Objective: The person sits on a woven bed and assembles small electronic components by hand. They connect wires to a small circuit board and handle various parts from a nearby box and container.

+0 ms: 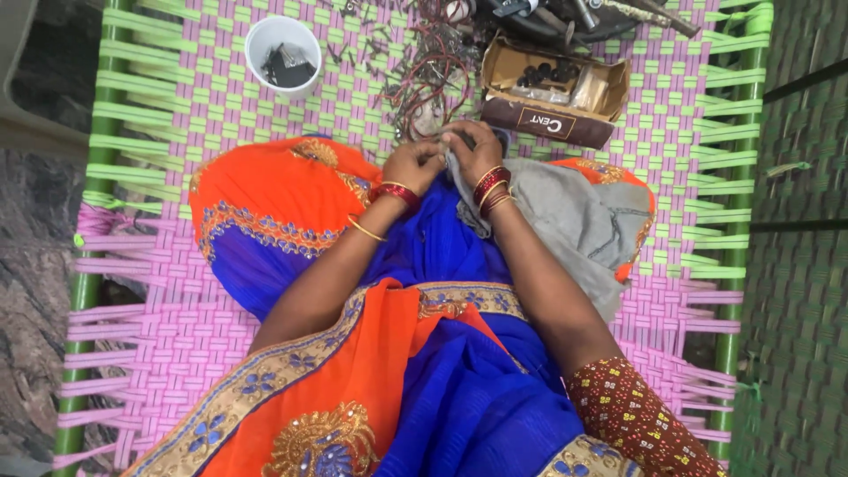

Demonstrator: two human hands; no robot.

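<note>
Grey cloth (pixel 574 216) on pink-green woven cot (pixel 177 106)

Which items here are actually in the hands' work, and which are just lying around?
In hand:
- left hand and right hand, together on a small part too hidden to identify
- grey cloth on the lap, touching the right hand
- tangle of wires just beyond the fingers

Lying about:
- white cup holding dark pieces
- open cardboard box with small black parts
- dark tools at the cot's far edge

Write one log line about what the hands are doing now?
left hand: at grey cloth | right hand: pinching cloth | nearby: wire pile, white cup, cardboard box
</note>
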